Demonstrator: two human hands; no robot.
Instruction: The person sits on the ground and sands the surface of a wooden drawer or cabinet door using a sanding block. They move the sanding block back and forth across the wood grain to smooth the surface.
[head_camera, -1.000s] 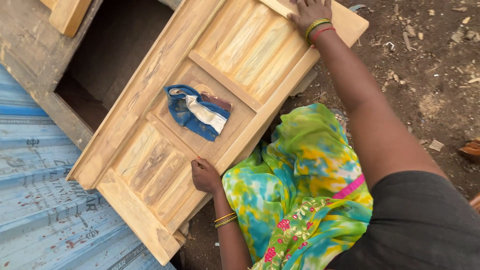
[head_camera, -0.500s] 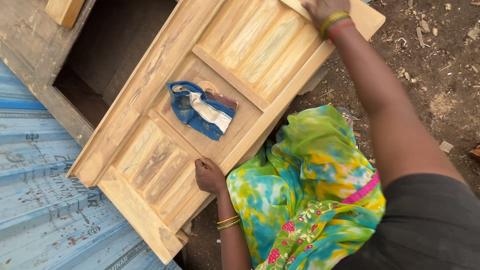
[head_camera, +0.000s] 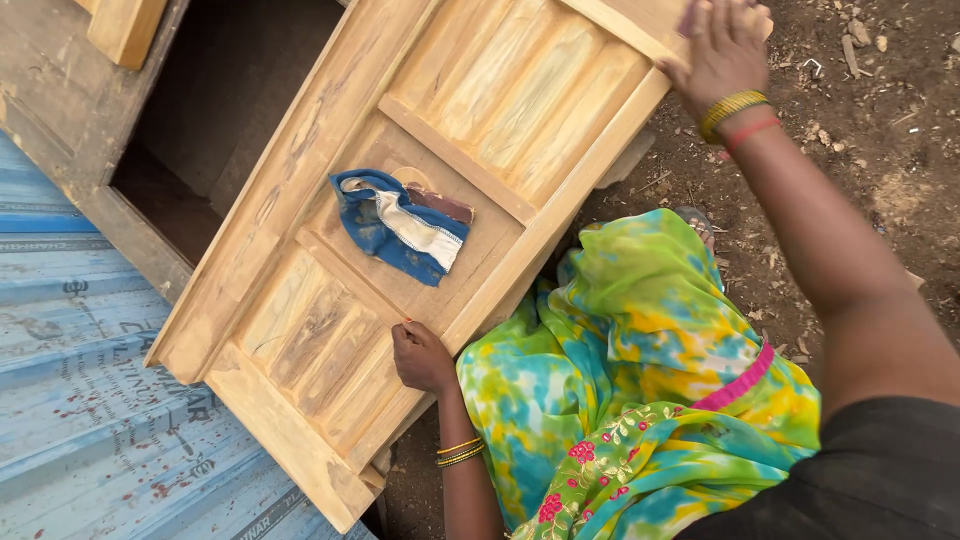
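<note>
We're outdoors on bare brown dirt (head_camera: 880, 150) strewn with chips and small stones, right side of the frame. A blue corrugated metal sheet (head_camera: 90, 400) fills the lower left, with faded printed markings and red-brown speckles. Upper left holds a worn grey wooden frame (head_camera: 60, 110) around a dark opening, plus a pale wood block (head_camera: 125, 25) at the top edge.

A pale, unfinished panelled wooden door (head_camera: 480, 130) lies tilted across the centre, running from lower left to upper right, partly over the dark opening. A crumpled blue-and-white cloth (head_camera: 400, 225) sits on its middle panel, with a small brown piece just beside it, possibly sandpaper, can't tell.

Our left hand (head_camera: 422, 355) is at lower centre, fingers curled together, knuckles resting on the door's near stile beside the lower panel. It holds nothing that we can see.

Our right hand (head_camera: 722, 45) is at the top right, fingers spread and flat, pressed on the door's far top corner. A dark bit shows at the fingertips; we cannot tell if anything is gripped.

Bangles on both wrists; green-yellow patterned fabric (head_camera: 640, 400) covers the lap at lower right.
</note>
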